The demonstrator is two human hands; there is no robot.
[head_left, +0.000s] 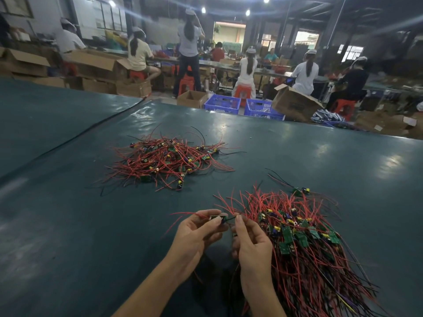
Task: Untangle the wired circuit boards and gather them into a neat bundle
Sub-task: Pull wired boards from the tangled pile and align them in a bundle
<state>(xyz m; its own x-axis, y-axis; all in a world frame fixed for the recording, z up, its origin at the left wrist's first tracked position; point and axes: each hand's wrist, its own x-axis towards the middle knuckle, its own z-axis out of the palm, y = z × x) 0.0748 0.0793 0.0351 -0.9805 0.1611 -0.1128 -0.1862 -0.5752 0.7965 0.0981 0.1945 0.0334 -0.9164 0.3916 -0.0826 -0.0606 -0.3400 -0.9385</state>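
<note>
Head view: left hand point(194, 234) pinches a small circuit board point(216, 218) low in the centre; right hand point(249, 243) pinches what seems its dark wire point(231, 218), beside the combed bundle point(304, 239) at lower right; tangled pile point(169, 161) lies mid-frame. A hard pull could strain the joint; the lead might snag the bundle and drag boards askew.
</note>
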